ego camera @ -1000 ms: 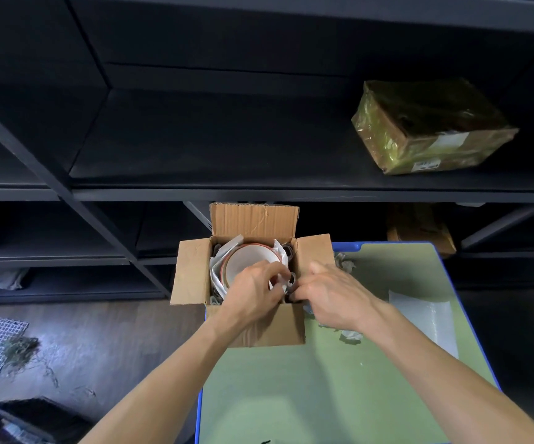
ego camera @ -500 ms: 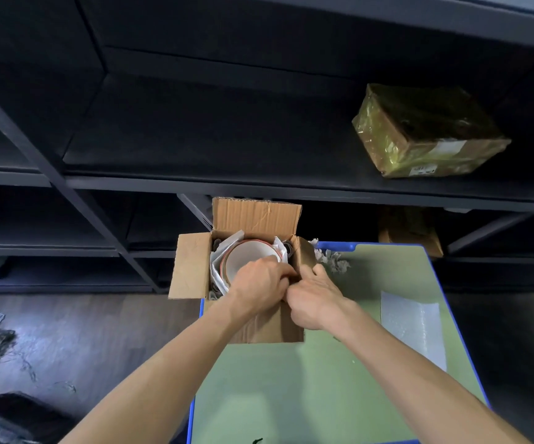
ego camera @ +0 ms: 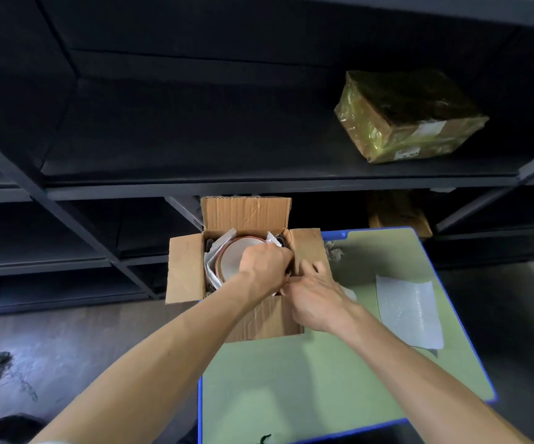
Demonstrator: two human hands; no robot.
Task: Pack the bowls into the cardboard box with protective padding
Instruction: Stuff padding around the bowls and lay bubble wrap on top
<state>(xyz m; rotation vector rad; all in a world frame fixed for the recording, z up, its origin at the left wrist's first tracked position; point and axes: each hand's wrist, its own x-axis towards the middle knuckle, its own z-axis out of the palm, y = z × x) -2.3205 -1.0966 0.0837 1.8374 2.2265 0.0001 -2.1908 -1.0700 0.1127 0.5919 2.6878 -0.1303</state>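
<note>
Reaching into the box (ego camera: 259, 318), the left hand (ego camera: 264, 262) curls fingers at 3 o'clock on the bowl (ego camera: 233, 260); I cannot tell their grip. The right hand (ego camera: 315, 296) lays straight fingers on the 3 o'clock flap (ego camera: 307, 245).

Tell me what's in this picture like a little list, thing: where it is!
box: open cardboard box on green table
bowl: inside box, white padding along its left
left hand: curled in box at bowl's right edge; grip hidden
right hand: rests on box's right flap
spare: bubble sheet flat on table, right of box
</note>
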